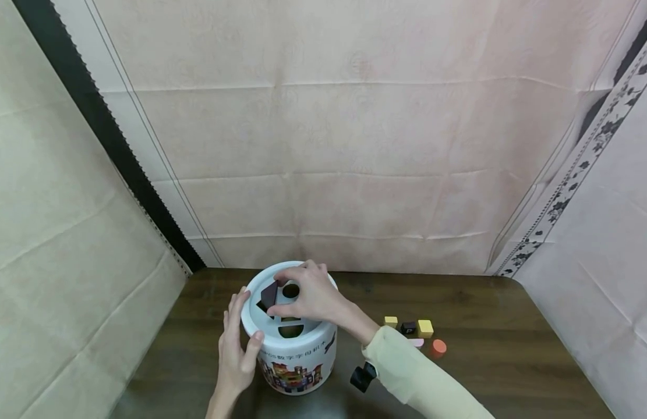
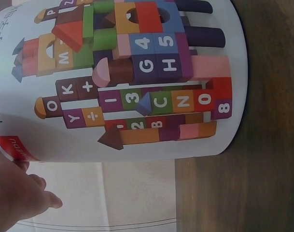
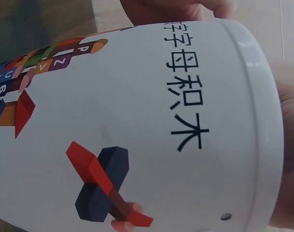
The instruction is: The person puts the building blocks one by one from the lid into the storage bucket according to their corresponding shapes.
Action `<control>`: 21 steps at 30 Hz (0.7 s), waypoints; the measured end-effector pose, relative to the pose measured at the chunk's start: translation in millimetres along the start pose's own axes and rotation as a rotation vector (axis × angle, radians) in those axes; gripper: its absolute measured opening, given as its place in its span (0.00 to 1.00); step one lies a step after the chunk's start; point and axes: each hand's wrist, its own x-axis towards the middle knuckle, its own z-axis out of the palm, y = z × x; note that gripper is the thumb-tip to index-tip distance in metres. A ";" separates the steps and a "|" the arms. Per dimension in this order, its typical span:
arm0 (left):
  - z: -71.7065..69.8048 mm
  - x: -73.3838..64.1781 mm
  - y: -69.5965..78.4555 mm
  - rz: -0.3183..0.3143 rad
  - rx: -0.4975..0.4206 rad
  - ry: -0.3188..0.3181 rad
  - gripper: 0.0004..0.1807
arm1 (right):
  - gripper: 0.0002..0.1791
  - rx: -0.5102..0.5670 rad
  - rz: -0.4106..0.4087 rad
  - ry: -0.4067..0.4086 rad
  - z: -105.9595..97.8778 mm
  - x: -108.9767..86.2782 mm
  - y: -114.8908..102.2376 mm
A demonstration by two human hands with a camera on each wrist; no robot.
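In the head view, a white bucket [image 1: 298, 352] with a pale blue lid [image 1: 271, 336] stands upright. The lid has several shaped holes. My right hand [image 1: 315, 295] is over the lid and pinches a dark purple block [image 1: 269, 294] between thumb and fingers, at a hole that the block partly hides. My left hand [image 1: 238, 349] rests against the bucket's left side, its fingers long and spread near the rim. Printed coloured blocks cover the bucket's wall [image 2: 137, 179] in the left wrist view. The right wrist view shows the bucket [image 3: 137, 96] close up; the pinched block is hidden there.
Right of the bucket, several loose blocks lie on the dark wooden table [image 1: 491, 361]: yellow blocks [image 1: 425, 329], a black block [image 1: 408, 328], a pink piece [image 1: 416, 343] and an orange-red cylinder [image 1: 438, 348]. Pale cloth [image 1: 354, 174] hangs behind and at both sides.
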 end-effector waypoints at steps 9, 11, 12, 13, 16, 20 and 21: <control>3.7 -3.1 -1.8 -0.004 -0.011 0.003 0.36 | 0.33 -0.025 0.029 -0.032 0.5 -7.9 4.9; 4.0 -2.6 -1.9 0.001 -0.015 0.005 0.36 | 0.32 0.006 0.039 -0.005 -5.6 -13.9 6.8; 4.0 -2.1 -2.0 0.004 -0.018 0.007 0.36 | 0.31 0.030 0.043 0.014 -8.9 -17.6 8.7; 4.0 -1.6 -2.1 0.009 -0.020 0.011 0.36 | 0.30 0.058 0.046 0.037 -12.7 -21.8 10.7; 3.7 -0.2 -2.0 0.026 -0.036 0.030 0.37 | 0.25 0.118 0.032 0.130 -23.3 -36.5 22.1; 3.5 0.5 -2.1 0.063 -0.051 0.060 0.36 | 0.18 0.151 0.032 0.253 -39.0 -61.8 45.3; 3.6 0.5 -2.2 0.071 -0.054 0.066 0.36 | 0.17 0.159 0.047 0.275 -42.9 -69.1 52.7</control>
